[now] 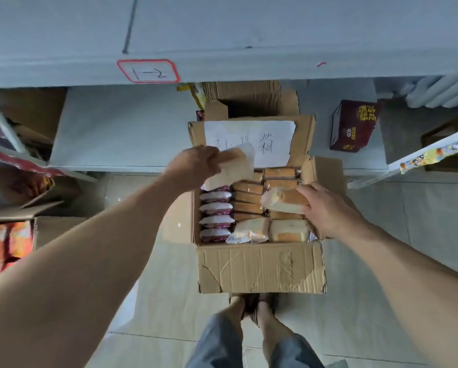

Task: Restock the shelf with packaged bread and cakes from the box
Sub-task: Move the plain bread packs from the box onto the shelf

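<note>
An open cardboard box [261, 266] stands on the floor below me, packed with wrapped bread and cakes. My left hand [193, 166] grips a pale wrapped bread pack [236, 168] lifted above the box's far left corner. Over the right side of the box, my right hand [328, 208] holds another wrapped bread pack [283, 200]. A column of pink-and-white packs [216, 216] lines the box's left side, and brown cakes [249, 197] fill the middle. The white shelf [111, 128] lies just beyond the box.
A dark red carton [352, 126] sits on the low shelf at the right. An upper shelf edge carries a red-framed label [148, 71]. A second open cardboard box [251, 102] stands behind the first. Snack bags and cardboard [7, 243] crowd the left. My feet [251, 309] stand by the box.
</note>
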